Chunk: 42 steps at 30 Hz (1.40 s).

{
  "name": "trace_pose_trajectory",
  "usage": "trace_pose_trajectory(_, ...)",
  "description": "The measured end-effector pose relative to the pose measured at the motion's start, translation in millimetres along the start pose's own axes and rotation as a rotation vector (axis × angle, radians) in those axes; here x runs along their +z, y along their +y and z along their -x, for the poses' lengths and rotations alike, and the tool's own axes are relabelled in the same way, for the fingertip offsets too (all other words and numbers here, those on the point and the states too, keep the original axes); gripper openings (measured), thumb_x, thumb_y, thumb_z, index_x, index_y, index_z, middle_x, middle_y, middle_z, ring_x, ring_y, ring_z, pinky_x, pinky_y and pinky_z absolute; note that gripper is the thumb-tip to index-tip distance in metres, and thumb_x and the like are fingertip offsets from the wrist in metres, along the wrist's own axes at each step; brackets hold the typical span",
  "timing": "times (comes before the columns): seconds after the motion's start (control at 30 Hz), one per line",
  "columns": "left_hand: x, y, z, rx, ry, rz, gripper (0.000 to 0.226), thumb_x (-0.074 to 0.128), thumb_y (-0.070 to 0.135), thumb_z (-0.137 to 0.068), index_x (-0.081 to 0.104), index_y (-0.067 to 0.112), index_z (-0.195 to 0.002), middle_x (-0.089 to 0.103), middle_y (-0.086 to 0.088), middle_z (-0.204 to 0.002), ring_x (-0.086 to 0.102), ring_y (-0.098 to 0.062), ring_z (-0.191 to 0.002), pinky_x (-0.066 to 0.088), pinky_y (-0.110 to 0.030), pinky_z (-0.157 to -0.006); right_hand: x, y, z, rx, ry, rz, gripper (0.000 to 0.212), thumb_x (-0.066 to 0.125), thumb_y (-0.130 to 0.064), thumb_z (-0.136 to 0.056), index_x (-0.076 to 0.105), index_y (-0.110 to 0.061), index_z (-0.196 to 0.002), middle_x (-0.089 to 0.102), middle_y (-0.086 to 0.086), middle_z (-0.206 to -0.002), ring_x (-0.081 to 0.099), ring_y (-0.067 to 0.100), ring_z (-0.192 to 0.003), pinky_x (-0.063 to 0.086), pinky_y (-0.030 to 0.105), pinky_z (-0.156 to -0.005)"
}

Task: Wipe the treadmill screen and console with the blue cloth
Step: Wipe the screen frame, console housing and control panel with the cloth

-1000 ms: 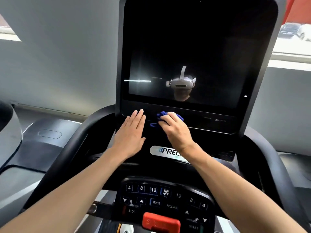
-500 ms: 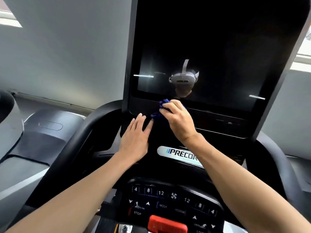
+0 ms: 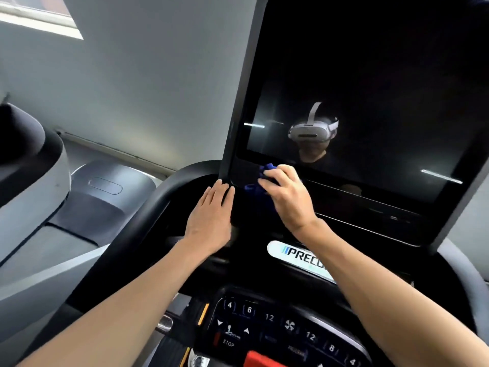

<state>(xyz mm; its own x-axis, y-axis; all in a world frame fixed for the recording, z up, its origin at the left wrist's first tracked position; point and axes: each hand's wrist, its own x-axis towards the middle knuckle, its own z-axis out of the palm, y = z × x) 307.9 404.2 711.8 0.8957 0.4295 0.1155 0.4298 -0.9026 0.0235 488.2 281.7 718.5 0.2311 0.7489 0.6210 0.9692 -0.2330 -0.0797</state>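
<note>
The right hand (image 3: 287, 198) has its grip curled round the bunched blue cloth (image 3: 260, 181), pressing it to the screen's (image 3: 370, 128) lower left corner — just above the console (image 3: 277, 327). The left hand (image 3: 210, 217) lies flat, fingers straight, on the dark panel below the frame's edge — holding nothing.

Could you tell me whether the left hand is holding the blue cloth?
No, the left hand lies flat and bare on the black console, while the right hand grips the blue cloth.
</note>
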Motion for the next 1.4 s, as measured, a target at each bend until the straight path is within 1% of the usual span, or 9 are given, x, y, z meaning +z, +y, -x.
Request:
trace_pose_trajectory(0.2, -12.5, -11.9, -3.2, -0.033, -0.025, -0.015, 0.078, 0.055, 0.021, -0.096, 0.013, 0.005, -0.16, 0.01, -0.011, -0.169, 0.0, -0.025, -0.158, 0.003, -0.037, -0.128, 14.7, -28.5, -29.0, -0.032, -0.059, -0.018, 0.023, 0.064, -0.012, -0.09, 0.072, -0.008, -0.111, 0.065, 0.009, -0.121, 0.055, 0.031, -0.115, 0.056, 0.035, -0.084)
trace_pose_trajectory(0.6, -17.0, 27.1, 6.0, 0.116, 0.008, 0.071, 0.075, 0.048, 0.022, -0.102, 0.006, 0.005, -0.161, 0.002, -0.011, -0.169, -0.003, -0.024, -0.157, -0.002, -0.032, -0.125, -92.4, 58.6, 105.2, 0.328, -0.026, 0.268, 0.032, 0.073, -0.003, -0.089, 0.065, -0.001, -0.12, 0.063, 0.007, -0.123, 0.05, 0.033, -0.109, 0.05, 0.037, -0.094)
trace_pose_trajectory(0.73, -18.6, 20.5, 18.7, 0.076, 0.003, 0.095, 0.074, 0.048, 0.023, -0.101, 0.007, 0.005, -0.161, 0.004, -0.011, -0.169, -0.002, -0.023, -0.158, -0.004, -0.03, -0.124, -77.6, 43.1, 79.2, 0.231, -0.007, 0.218, 0.022, 0.063, -0.008, -0.096, 0.068, -0.002, -0.116, 0.065, 0.007, -0.122, 0.051, 0.032, -0.109, 0.05, 0.033, -0.094)
trace_pose_trajectory(0.83, -20.6, 14.0, 20.2, 0.058, -0.02, 0.072, 0.074, 0.047, 0.024, -0.102, 0.005, 0.005, -0.161, 0.002, -0.01, -0.169, -0.005, -0.023, -0.157, -0.007, -0.03, -0.124, -49.2, 5.2, 23.7, 0.112, -0.01, 0.145, 0.03, 0.046, -0.019, -0.098, 0.069, -0.003, -0.106, 0.067, 0.008, -0.112, 0.053, 0.033, -0.105, 0.054, 0.036, -0.087)
trace_pose_trajectory(0.93, -21.4, 6.7, 20.8, 0.018, -0.027, 0.077, 0.075, 0.049, 0.024, -0.1, 0.009, 0.007, -0.161, 0.004, -0.009, -0.17, -0.005, -0.021, -0.157, -0.008, -0.028, -0.122, -7.9, -29.4, -32.6, 0.024, -0.04, 0.132, 0.014, 0.059, -0.005, -0.091, 0.07, -0.003, -0.099, 0.069, 0.012, -0.109, 0.056, 0.035, -0.1, 0.055, 0.041, -0.085)
trace_pose_trajectory(1.03, -23.2, -1.8, 22.7, -0.02, -0.042, 0.065, 0.074, 0.048, 0.026, -0.1, 0.01, 0.007, -0.161, 0.005, -0.008, -0.169, -0.005, -0.021, -0.157, -0.004, -0.03, -0.124, 16.0, -40.3, -55.7, 0.036, -0.115, 0.103, 0.024, 0.07, -0.005, -0.086, 0.07, -0.006, -0.11, 0.062, 0.011, -0.127, 0.052, 0.036, -0.113, 0.053, 0.046, -0.087)
trace_pose_trajectory(1.17, -24.3, -10.7, 28.5, -0.05, -0.081, 0.07, 0.069, 0.044, 0.022, -0.102, 0.011, 0.006, -0.161, 0.005, -0.009, -0.169, -0.005, -0.022, -0.157, 0.001, -0.033, -0.128, 11.0, -25.0, -21.7, -0.089, -0.173, 0.087, 0.025, 0.071, -0.011, -0.087, 0.069, -0.011, -0.112, 0.059, 0.01, -0.127, 0.048, 0.034, -0.113, 0.053, 0.046, -0.085)
trace_pose_trajectory(1.27, -22.1, -11.6, 35.0, -0.049, -0.123, 0.121, 0.067, 0.044, 0.021, -0.103, 0.014, 0.007, -0.161, 0.006, -0.007, -0.169, -0.005, -0.02, -0.157, 0.008, -0.031, -0.127, -8.6, -6.2, 23.1, -0.143, -0.193, 0.106, 0.019, 0.056, -0.017, -0.093, 0.07, -0.009, -0.105, 0.061, 0.01, -0.122, 0.05, 0.034, -0.108, 0.051, 0.044, -0.089)
trace_pose_trajectory(1.4, -23.3, 1.9, 40.9, -0.122, -0.153, 0.368, 0.056, 0.051, 0.034, -0.104, 0.039, 0.012, -0.154, 0.025, -0.001, -0.164, 0.011, -0.012, -0.156, 0.027, -0.027, -0.119, -43.3, -8.2, 67.6, 0.141, -0.129, 0.0, 0.017, 0.059, -0.01, -0.088, 0.073, -0.009, -0.096, 0.064, 0.006, -0.113, 0.048, 0.029, -0.104, 0.049, 0.037, -0.088)
